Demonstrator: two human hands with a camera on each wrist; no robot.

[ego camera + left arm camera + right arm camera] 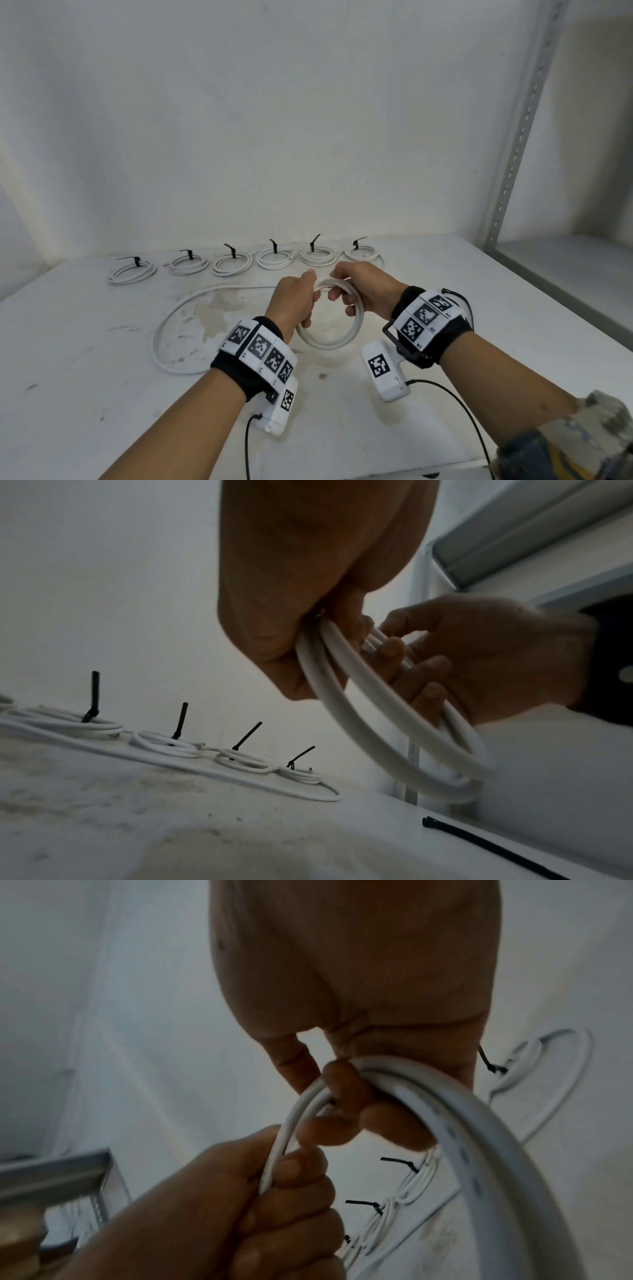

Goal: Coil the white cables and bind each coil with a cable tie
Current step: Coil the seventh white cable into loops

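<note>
Both hands hold a part-wound white cable coil (pixel 337 343) above the middle of the table. My left hand (pixel 310 301) grips the coil's top left, fingers curled round the strands (pixel 346 696). My right hand (pixel 340 296) grips the top right, its fingers (pixel 346 1091) hooked through the loop (pixel 479 1123). The cable's loose tail (pixel 178 305) runs left from the hands and curves over the table. A loose black cable tie (pixel 479 844) lies on the table below the right hand.
Several bound coils (pixel 233 265) with black ties standing up sit in a row along the table's (pixel 85 394) back edge, near the white wall. A perforated metal shelf post (pixel 520 144) rises at the right. The table has brown stains (pixel 212 315).
</note>
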